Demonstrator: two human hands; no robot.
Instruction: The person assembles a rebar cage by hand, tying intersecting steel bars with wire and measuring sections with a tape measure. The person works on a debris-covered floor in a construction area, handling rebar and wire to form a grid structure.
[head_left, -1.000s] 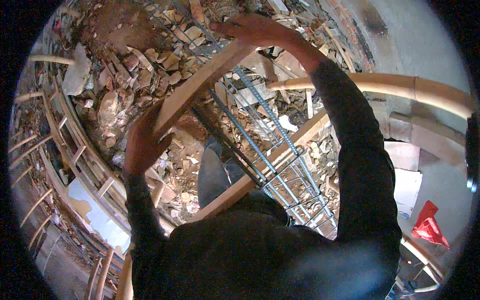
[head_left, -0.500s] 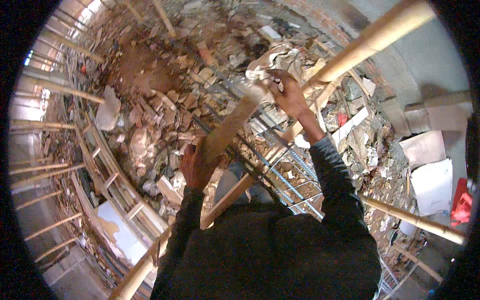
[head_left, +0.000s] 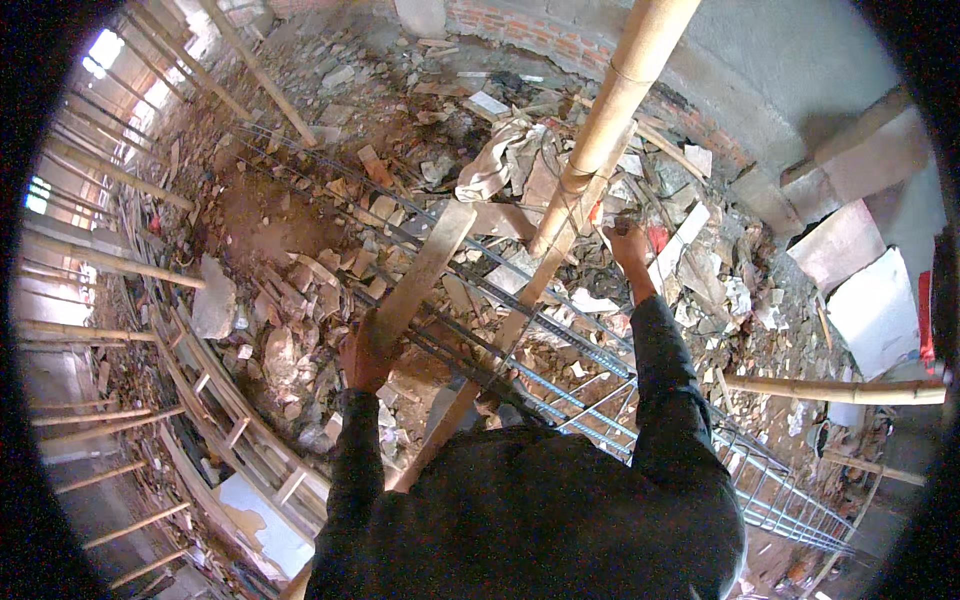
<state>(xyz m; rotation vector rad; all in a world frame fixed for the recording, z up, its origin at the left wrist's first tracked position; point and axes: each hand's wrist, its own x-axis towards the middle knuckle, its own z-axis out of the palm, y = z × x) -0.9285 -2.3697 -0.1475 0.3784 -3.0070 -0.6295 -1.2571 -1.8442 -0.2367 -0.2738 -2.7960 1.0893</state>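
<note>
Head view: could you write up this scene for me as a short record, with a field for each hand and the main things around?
Left hand: gripping the lower end of a wooden plank
Right hand: raised, right of a thick bamboo pole; whether it holds anything is unclear
Steel: rebar cage, running diagonally in front of the person
Timber: long beam, crossing the rebar cage
Ground: broken rubble, with a whitish cloth on it
Left side: wooden ladder-like frame
</note>
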